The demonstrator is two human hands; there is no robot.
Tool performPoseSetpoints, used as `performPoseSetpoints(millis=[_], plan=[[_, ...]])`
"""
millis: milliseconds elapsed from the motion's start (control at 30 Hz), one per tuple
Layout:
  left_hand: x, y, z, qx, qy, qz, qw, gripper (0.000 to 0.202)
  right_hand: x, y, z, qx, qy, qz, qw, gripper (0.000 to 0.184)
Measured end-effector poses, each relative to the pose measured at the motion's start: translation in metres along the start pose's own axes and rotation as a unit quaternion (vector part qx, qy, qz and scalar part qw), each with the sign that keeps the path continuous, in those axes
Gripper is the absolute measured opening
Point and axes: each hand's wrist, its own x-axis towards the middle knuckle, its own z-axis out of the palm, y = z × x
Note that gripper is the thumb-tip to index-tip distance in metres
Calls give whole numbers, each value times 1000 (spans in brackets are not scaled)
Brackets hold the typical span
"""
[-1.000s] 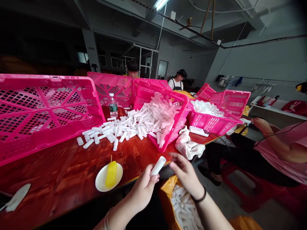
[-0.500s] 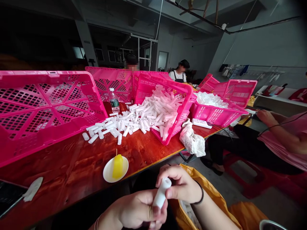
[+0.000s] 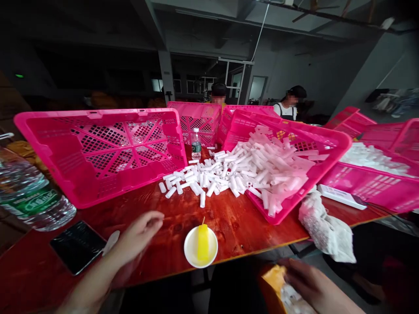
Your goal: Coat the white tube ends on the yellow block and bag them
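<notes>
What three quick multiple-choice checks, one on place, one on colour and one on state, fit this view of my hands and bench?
1. Where does the phone lie?
A in a crate
B on the table left of the left hand
C on the dish

2. What colour is the piece on the white dish?
A yellow
B blue
C green

3. How is the left hand?
A gripping a bottle
B open above the table
C inside a crate

Answers: B, the phone lies flat beside that hand; A, the yellow piece sits on the dish; B, its fingers are spread and hold nothing.
</notes>
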Motion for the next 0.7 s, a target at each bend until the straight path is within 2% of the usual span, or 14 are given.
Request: performPoseSetpoints(millis=[33,67,100,167,267,333,400,500,633,700], plan=[[26,-14,-4,73,56,21,996,32,31,-24,7,10,-6,-49,999,29],[51,-26,-6,100,79,23,992,30,65,-48,16,8,-3,-117,993,29],[75,-36,-7,115,88,27,989,30,99,-71,26,-8,11,-183,983,29],[115,-52,-7,142,82,47,985,30,164,-107,50,-94,29,-261,960,38],[150,-64,-6,166,39,80,982,29,229,-132,88,-138,2,-299,944,37],[158,-67,-7,176,17,94,980,23,247,-129,105,-148,-25,-316,937,29],[155,-67,-11,181,11,106,978,19,247,-118,109,-148,-33,-324,934,24],[128,-61,-15,175,13,120,977,22,221,-95,96,-131,-13,-311,941,25],[53,-38,-6,107,-34,91,989,31,160,-73,66,-34,36,-276,960,32],[11,-21,7,54,-62,67,994,30,131,-71,58,29,20,-281,959,35]])
